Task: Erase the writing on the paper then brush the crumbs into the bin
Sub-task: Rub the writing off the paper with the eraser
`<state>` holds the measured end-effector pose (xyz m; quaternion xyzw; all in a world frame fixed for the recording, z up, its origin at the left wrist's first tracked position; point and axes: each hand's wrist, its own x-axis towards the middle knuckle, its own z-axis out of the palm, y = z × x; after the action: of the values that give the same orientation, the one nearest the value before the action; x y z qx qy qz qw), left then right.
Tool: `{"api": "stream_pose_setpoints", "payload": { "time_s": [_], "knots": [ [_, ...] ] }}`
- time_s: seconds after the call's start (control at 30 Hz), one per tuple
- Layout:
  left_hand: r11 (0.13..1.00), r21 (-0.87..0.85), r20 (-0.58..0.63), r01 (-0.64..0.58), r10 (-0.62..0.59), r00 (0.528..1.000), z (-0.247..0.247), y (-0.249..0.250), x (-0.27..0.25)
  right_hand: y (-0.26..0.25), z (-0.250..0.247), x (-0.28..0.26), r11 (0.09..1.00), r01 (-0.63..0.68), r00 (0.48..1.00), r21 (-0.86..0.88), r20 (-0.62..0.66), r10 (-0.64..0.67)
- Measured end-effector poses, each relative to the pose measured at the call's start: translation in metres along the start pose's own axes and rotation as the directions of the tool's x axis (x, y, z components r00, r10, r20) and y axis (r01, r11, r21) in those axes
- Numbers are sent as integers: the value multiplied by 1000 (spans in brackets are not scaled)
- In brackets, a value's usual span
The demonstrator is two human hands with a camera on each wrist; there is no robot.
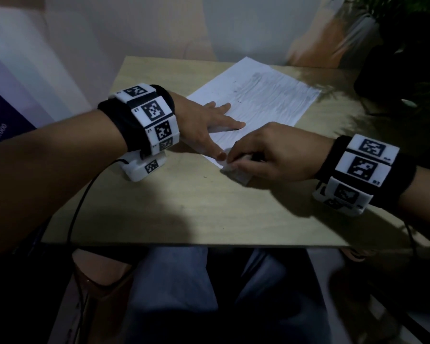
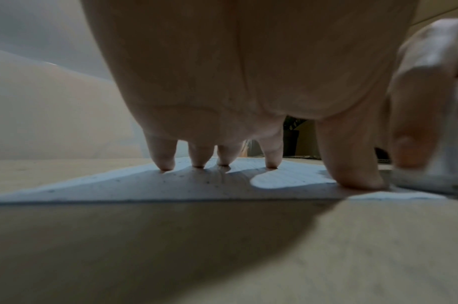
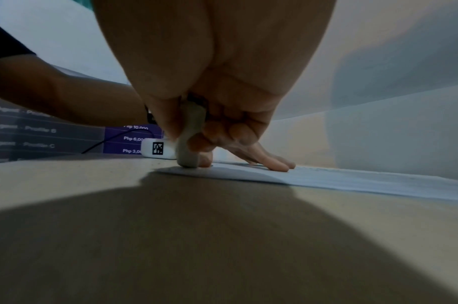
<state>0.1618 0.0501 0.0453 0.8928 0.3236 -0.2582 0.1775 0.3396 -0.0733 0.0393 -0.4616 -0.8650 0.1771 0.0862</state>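
So that the paper (image 1: 253, 105) is kept from sliding on the counter (image 1: 184, 199), it is pinned by the spread, straight fingers of the left hand (image 1: 209, 120), while an eraser (image 3: 190, 135) is pinched in the right hand (image 1: 271, 155) and pressed onto the sheet's near corner.

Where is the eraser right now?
The eraser is pinched in the right hand, its tip pressed on the near corner of the paper, right beside the left hand's thumb, which helps pin the sheet to the table.

The purple board (image 3: 129, 139) reads "Php 10,000", "Php 6,00", "Php 3,00" (last two cut off by the wrist unit).
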Motion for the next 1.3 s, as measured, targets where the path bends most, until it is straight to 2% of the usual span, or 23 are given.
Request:
{"api": "stream_pose_setpoints", "payload": {
  "time_s": [0.17,0.3,0.33,0.47,0.6,0.77,0.93,1.07,1.2,1.3],
  "knots": [
    [1000,-5,-26,0,0,1000,1,0,-1,0,-3,-8,997,-71,994,41,84,67],
    [1000,-8,-31,-7,7,1000,1,2,-1,2,-4,-5,991,-63,996,121,-48,69],
    [1000,-8,-25,-6,6,1000,1,2,-1,1,-3,-4,992,-51,998,113,-42,56],
    [1000,-13,-21,4,-4,1000,1,1,-1,-2,0,-5,997,-54,998,58,43,52],
    [1000,-22,-34,5,-6,999,1,1,-2,-3,-4,-9,983,-136,985,125,122,121],
    [1000,-11,-30,-2,1,1000,0,1,-2,0,-2,-3,988,-63,997,141,-28,67],
    [1000,-28,-27,5,-6,1000,0,1,-1,-1,0,-4,991,-94,994,98,65,87],
    [1000,-22,-29,5,-5,1000,1,1,-1,-2,-3,-7,977,-160,980,144,145,139],
    [1000,-27,-16,6,-6,1000,0,2,-2,-2,-1,-3,983,-83,997,163,11,82],
    [1000,-26,0,10,-10,1000,-1,3,-2,-2,1,-2,989,-78,996,124,43,73]
  ]
}}
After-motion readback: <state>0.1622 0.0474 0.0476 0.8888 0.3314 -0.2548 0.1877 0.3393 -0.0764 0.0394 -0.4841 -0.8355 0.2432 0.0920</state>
